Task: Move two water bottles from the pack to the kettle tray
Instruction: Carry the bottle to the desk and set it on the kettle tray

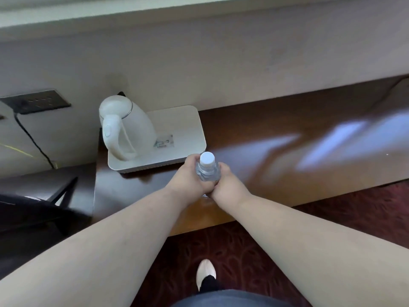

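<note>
A clear water bottle [207, 167] with a white cap stands upright between both hands, just off the front right corner of the white kettle tray [188, 131]. My left hand [188, 178] wraps its left side and my right hand [228, 185] wraps its right side. A white electric kettle [124, 125] stands on the tray's left half; a small printed card lies in the tray beside it. The tray's right half holds nothing else. The bottle pack is out of view.
The tray rests on a dark wooden desk [287, 151] against a beige wall. A dark socket panel [37, 101] with a black cable is at the left. A black chair [33, 207] is at the lower left. Patterned red carpet and my foot lie below.
</note>
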A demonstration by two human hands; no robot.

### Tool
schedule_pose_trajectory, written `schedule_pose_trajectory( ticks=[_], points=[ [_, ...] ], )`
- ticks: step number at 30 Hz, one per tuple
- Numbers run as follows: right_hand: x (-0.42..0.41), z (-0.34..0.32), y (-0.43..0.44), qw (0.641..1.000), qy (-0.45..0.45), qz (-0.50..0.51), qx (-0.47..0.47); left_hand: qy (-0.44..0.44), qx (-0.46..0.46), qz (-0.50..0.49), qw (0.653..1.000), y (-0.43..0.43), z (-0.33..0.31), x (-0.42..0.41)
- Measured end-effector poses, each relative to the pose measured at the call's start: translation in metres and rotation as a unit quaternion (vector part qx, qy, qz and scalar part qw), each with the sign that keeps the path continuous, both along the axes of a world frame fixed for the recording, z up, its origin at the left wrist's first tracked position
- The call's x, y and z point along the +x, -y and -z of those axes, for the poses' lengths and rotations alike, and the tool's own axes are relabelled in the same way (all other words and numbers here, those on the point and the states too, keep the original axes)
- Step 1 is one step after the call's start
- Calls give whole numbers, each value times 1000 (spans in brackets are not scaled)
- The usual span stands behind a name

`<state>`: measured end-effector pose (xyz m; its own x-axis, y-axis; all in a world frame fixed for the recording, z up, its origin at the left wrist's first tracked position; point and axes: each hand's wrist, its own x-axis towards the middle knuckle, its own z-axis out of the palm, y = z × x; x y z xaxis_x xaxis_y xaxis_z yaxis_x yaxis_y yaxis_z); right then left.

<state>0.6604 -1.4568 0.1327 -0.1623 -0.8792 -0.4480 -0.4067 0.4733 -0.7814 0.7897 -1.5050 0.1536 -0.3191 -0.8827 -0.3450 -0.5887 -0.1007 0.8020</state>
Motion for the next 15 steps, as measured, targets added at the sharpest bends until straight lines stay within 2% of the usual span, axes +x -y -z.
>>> schedule_pose_trajectory(
  ticks=[5,10,13,15],
  points=[
    [-10,-11,-2,1000,-12,-27,9,11,8,20,1000,1,-5,3],
    [-39,-46,-13,987,-112,-97,69,-22,-17,59,998,-11,-44,11],
    [-81,-80,-21,980,-171,-78,57,-2,-137,85,987,-16,-84,2],
    [-119,-111,-34,980,-195,-21,35,40,-249,135,958,-12,-114,-20]
  ],
)
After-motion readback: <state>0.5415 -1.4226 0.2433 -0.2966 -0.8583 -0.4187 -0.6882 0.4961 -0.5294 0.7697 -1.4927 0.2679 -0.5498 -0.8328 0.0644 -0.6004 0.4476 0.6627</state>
